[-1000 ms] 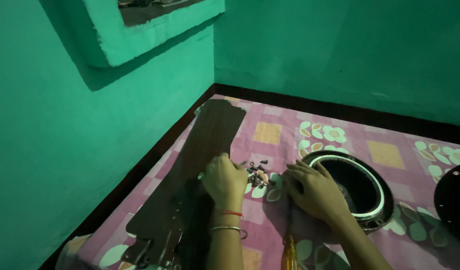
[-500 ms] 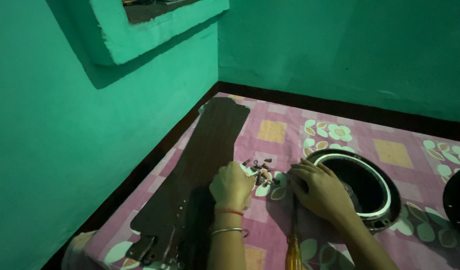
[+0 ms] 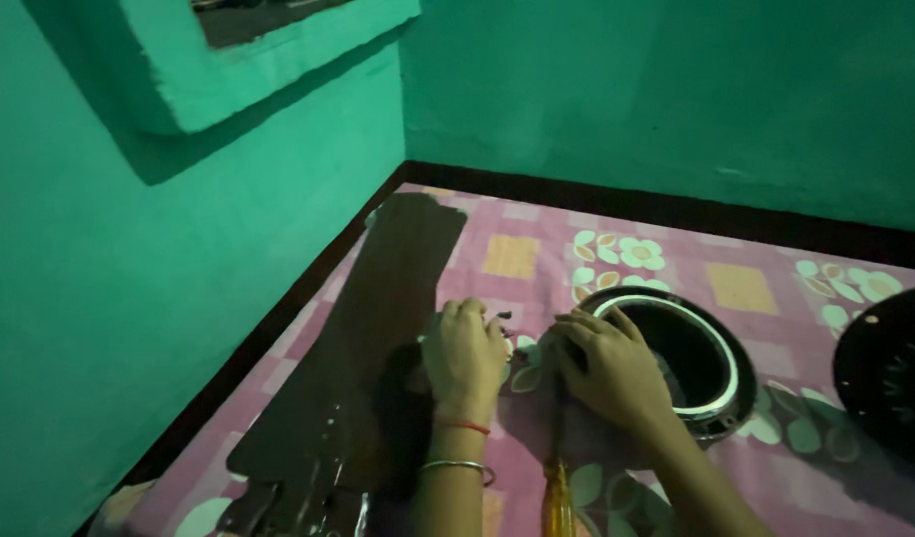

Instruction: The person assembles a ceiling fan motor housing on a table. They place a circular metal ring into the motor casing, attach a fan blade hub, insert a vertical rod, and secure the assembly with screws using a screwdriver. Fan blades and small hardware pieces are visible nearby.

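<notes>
Screws (image 3: pixel 504 318) under both hands; brown blade (image 3: pixel 378 328) left, round housing (image 3: pixel 691 353) right.

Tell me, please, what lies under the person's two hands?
The pink flowered cloth is under the left hand and right hand, with small dark bits showing between. Anything beneath the palms is covered.

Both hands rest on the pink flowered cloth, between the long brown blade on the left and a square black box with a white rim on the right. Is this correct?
Not quite. In the head view, the thing beside the right hand is a round black housing with a white rim, not a square box. The left hand, pink flowered cloth and long brown blade are as stated.
</notes>
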